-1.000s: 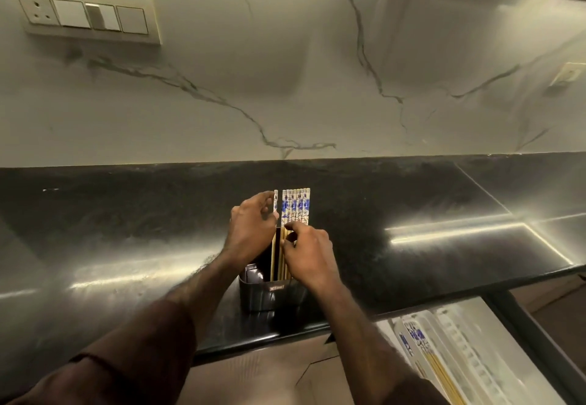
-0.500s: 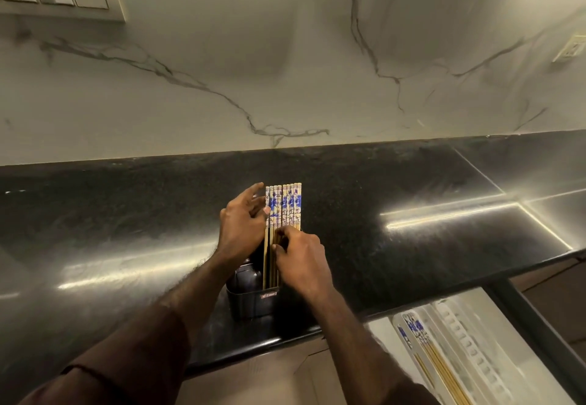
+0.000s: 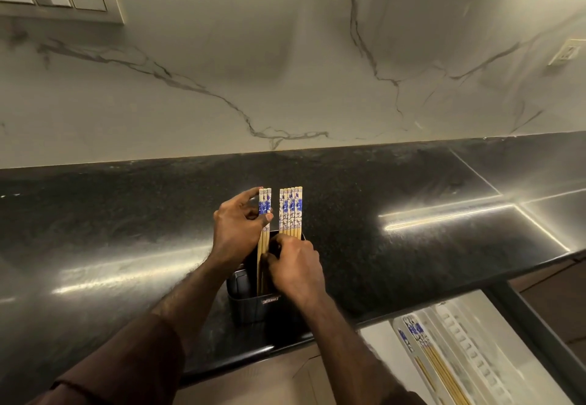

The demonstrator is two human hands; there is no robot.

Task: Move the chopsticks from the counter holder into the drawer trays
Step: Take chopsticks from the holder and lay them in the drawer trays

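Black stone desk [image 3: 126, 220], marble wall behind. Left hand [image 3: 237, 227] fingers pinch three chopsticks [image 3: 264, 211] standing in dark holder [image 3: 253, 306], frame centre. Right hand [image 3: 296, 266] curled at remaining chopsticks [image 3: 291, 211]; grip unclear. Drawer trays [image 3: 459, 350] lower right hold several chopsticks.

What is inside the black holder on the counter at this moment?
The holder has chopsticks standing upright: a few pinched by the left hand, and a larger group beside them. The right hand covers their lower parts and the holder's inside.

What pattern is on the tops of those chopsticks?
Blue floral print on white, above plain wooden shafts, on the chopsticks; seen in the head view.
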